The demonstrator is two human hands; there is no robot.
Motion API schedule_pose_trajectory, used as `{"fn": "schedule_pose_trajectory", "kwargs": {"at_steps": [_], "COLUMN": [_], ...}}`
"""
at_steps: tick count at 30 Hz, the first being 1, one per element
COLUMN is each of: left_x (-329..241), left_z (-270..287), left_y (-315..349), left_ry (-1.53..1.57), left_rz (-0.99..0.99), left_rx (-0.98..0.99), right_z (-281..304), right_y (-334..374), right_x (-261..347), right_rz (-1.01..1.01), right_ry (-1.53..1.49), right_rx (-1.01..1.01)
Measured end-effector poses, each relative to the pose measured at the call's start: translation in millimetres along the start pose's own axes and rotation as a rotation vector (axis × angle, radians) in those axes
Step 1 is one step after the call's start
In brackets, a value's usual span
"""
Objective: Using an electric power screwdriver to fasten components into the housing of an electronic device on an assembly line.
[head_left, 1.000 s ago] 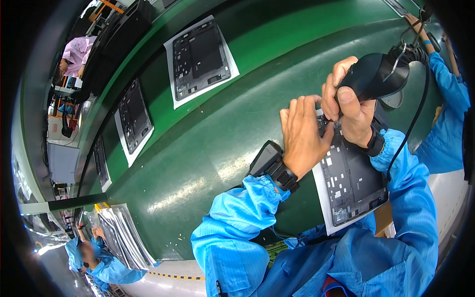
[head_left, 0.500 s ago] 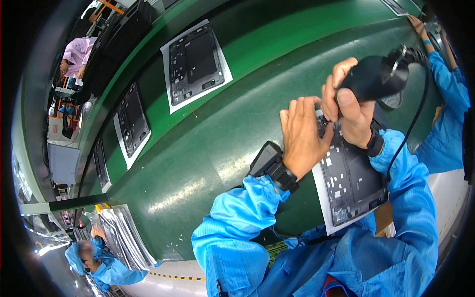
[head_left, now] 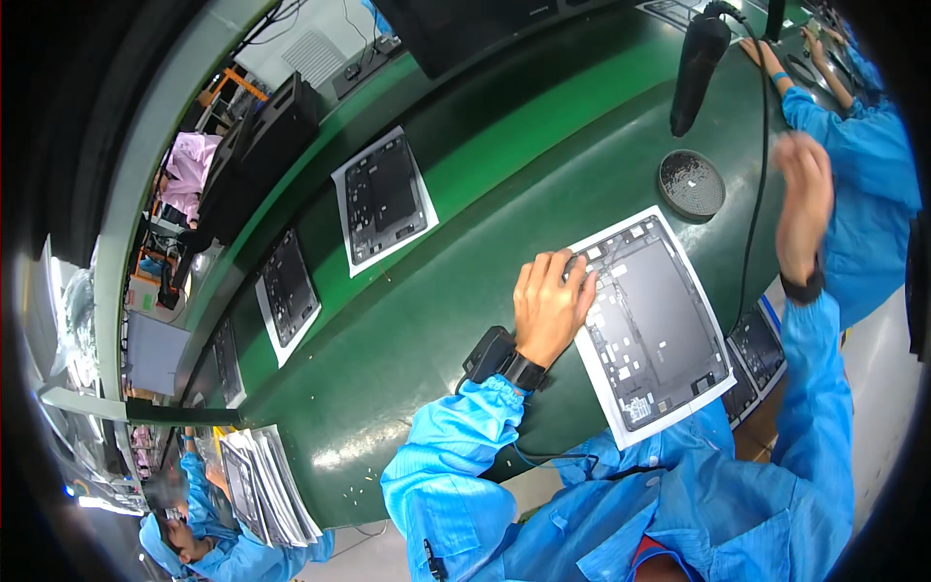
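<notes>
While a green desk (head_left: 407, 330) fills most of the view, a brighter green strip (head_left: 514, 136) runs along its far side, bearing three dark panels (head_left: 386, 199) on white sheets in a row. At the lower left lies a stack of sheets (head_left: 276, 485). The near panel (head_left: 669, 339), dark grey on its own white sheet, lies slantwise at the desk's near edge, its lower end in front of the person's blue jacket (head_left: 543, 533). Above the desk, a black tapered tool (head_left: 700, 73) hangs on a cord, narrow end down. Of the hands, the left hand (head_left: 550, 301) rests at the near panel's left edge, fingers straight and side by side, not closed around it. The right hand (head_left: 804, 199) is raised well to the panel's right, blurred, fingers extended, seemingly grasping nothing. Between tool and panel sits a round dish (head_left: 691, 184) with small dark bits. Smallest are the pale patches (head_left: 613, 355) dotting the near panel.
</notes>
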State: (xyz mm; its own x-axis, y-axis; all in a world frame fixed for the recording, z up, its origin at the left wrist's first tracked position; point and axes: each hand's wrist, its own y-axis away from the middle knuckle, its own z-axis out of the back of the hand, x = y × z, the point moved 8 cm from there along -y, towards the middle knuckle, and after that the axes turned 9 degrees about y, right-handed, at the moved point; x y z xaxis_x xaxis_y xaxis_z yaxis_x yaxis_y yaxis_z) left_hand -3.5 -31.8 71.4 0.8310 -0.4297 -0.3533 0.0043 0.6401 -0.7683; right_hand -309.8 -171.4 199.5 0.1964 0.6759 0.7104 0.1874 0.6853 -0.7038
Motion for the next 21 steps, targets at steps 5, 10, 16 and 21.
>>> {"fn": "schedule_pose_trajectory", "kwargs": {"at_steps": [5,10,16,21], "left_x": [-9.8,-5.1,-15.8,-4.3], "left_z": [-3.7,0.3,40.6,42.5], "left_y": [-5.3,0.2,4.5,117.1], "left_ry": [-0.046,-0.045,0.125,0.980], "left_rz": [-0.087,-0.033,0.157,1.217], "left_rx": [0.000,0.007,-0.101,0.643], "right_z": [68.6,70.8,62.8,40.5], "right_y": [120.8,230.1,271.3,239.7], "right_x": [21.7,-7.7,-24.1,7.7], "right_rz": [-0.128,-0.687,-0.956,-0.961], "right_ry": [0.459,0.405,-0.252,-0.393], "right_rx": [0.597,1.135,0.633,0.639]}}
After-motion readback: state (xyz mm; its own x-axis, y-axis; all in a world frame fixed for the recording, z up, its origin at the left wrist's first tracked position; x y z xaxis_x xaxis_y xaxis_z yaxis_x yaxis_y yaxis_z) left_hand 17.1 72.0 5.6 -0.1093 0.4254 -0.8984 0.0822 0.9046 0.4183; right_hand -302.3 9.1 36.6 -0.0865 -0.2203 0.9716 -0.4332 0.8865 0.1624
